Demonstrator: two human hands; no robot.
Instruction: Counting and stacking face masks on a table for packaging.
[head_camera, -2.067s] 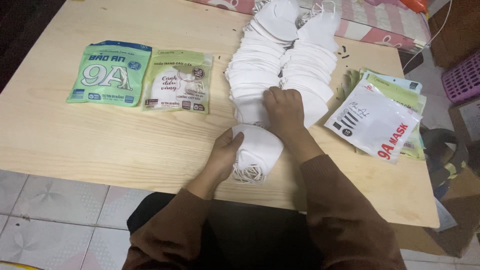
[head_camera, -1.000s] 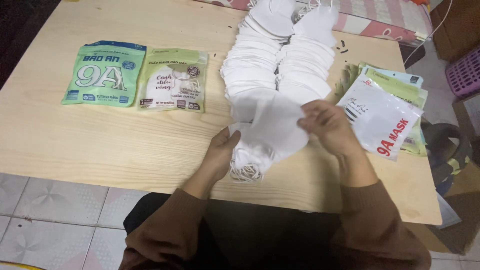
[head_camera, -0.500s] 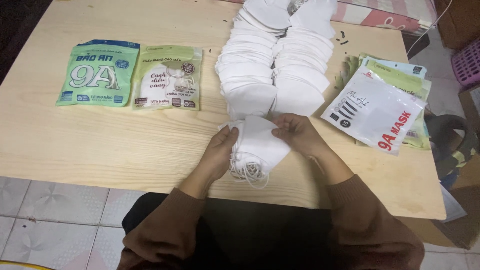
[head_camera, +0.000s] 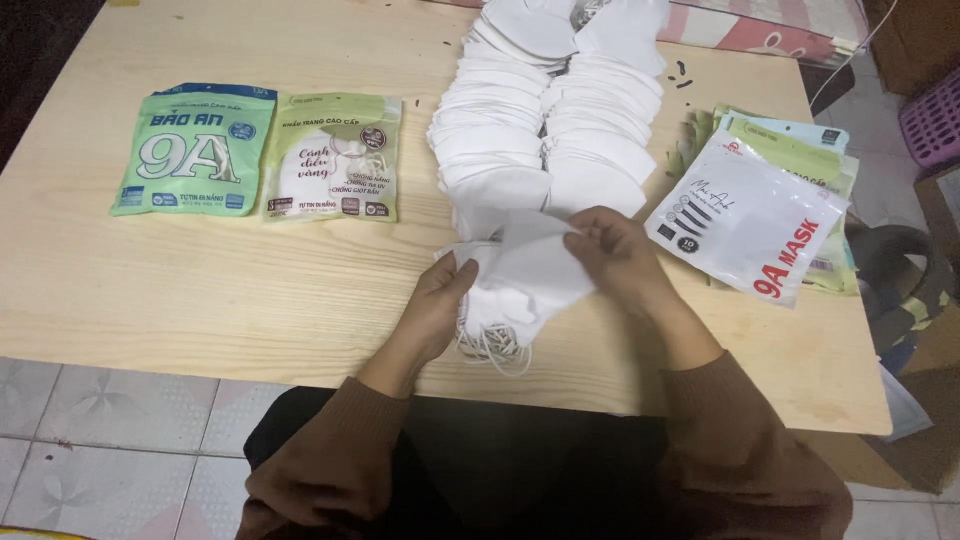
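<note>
- Left hand (head_camera: 440, 300) at the near edge of the wooden table (head_camera: 200, 290), fingers curled shut on the left side of a small stack of white masks (head_camera: 520, 285).
- Right hand (head_camera: 615, 245) just right of that stack, thumb and fingertips pinching the top mask's upper right edge; top mask lifted a bit and tilted.
- Small stack sits near the middle of the near edge, between both hands; its ear loops (head_camera: 490, 345) hang loose toward the table's near edge.
- Behind the hands, two long rows of overlapped white masks (head_camera: 545, 130) run from mid-table to the far edge, side by side and touching; the near end of the rows is just beside the held stack.
- Left half of the table: green printed mask pouch (head_camera: 195, 150) lying flat, and a lighter green pouch with a clear window (head_camera: 333, 157) just beside it on its right, edges almost touching. Both well apart from the hands.
- Right edge: pile of flat pouches, white pouch with red lettering (head_camera: 750, 220) on top, green ones (head_camera: 810, 150) fanned underneath; near the right hand, not touching it.
- Brown sleeves (head_camera: 330, 460) on both arms; person seated at the near edge.
- Tiled floor (head_camera: 90, 430) below left; purple basket (head_camera: 930, 120) off the table's far right corner.
</note>
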